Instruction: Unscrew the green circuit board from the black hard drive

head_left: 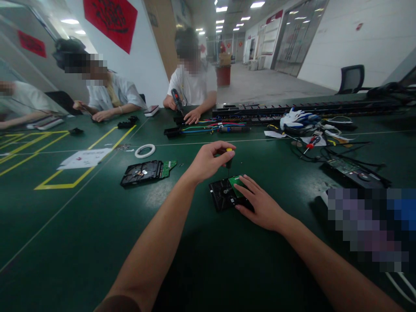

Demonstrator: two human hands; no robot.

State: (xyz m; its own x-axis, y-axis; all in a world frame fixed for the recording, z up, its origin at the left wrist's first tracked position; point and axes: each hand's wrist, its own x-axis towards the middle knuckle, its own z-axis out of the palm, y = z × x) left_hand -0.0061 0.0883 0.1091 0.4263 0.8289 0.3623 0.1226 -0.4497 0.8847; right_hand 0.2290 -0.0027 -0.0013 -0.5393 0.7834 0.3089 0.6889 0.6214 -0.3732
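Observation:
A black hard drive (221,196) with a green circuit board lies flat on the green table in front of me. My left hand (212,159) pinches a short screwdriver (229,162) with a yellow-topped dark handle, held upright. Its shaft points down at the far edge of the drive; whether the tip sits in a screw is too small to tell. My right hand (260,200) rests on the drive's right side with fingers spread, covering part of the board. To the left lies another opened drive (143,172) with a green board sticking out.
A roll of white tape (145,151) and a paper sheet (85,158) lie left. At right are a red-handled screwdriver (312,143), gloves (299,118), cables and a black circuit-board unit (355,171). Across the table, a person holds a power screwdriver (177,100); other people sit further left.

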